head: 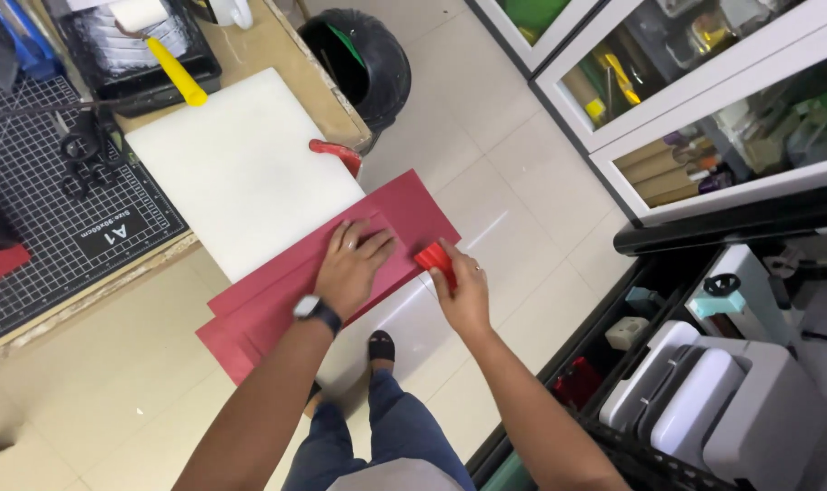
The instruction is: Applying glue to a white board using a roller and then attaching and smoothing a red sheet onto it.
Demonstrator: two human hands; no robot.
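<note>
A long dark red sheet (277, 291) lies across the corner of a white board (240, 168) and juts out past the table edge over the floor. My left hand (354, 264), with a watch on its wrist, presses flat on the sheet. My right hand (463, 291) grips a small red tool (434, 259) against the sheet's right edge. More red sheet layers show under the top one at the lower left.
A black cutting mat (59, 227) with scissors (81, 155) lies left on the wooden table. A paint tray with a yellow-handled roller (172, 68) sits behind. A black bin (363, 59) stands on the tiled floor. Glass cabinets and white machines stand to the right.
</note>
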